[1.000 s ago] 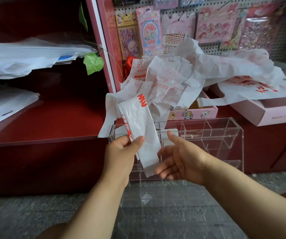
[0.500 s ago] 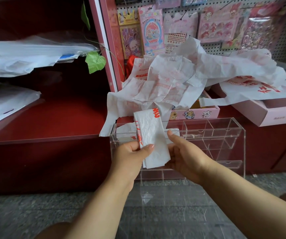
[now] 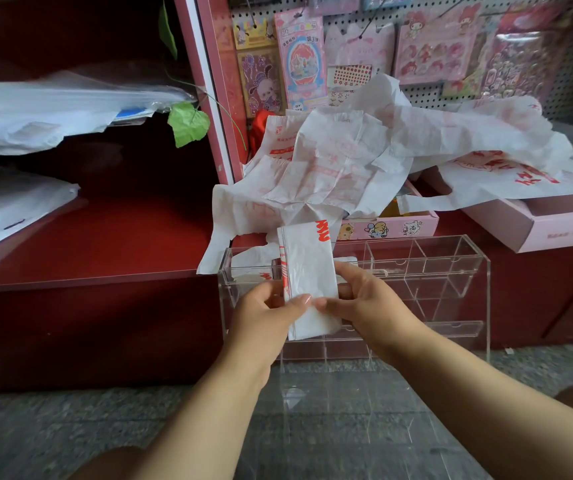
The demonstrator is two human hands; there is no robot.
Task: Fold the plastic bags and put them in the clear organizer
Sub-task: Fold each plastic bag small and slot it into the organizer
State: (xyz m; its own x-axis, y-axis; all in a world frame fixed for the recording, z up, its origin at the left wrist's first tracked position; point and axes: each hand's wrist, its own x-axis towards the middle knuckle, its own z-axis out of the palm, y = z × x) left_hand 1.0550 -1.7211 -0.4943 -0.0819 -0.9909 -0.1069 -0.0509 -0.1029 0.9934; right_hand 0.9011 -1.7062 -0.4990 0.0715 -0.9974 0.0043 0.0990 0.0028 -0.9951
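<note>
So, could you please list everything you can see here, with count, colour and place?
folded bag: one, white with red print, held upright before the organizer.
clear organizer: one, transparent, on the floor; white bags in its left compartments.
loose bags: a heap, count unclear, white with red print, behind the organizer.
pink boxes: two, under the heap.
sticker packs: several, mostly pink, on the pegboard.
red shelf: one, left, holding white sheets.
green leaf: one, by the shelf post.
left hand: pinches the bag.
right hand: pinches the bag.
</note>
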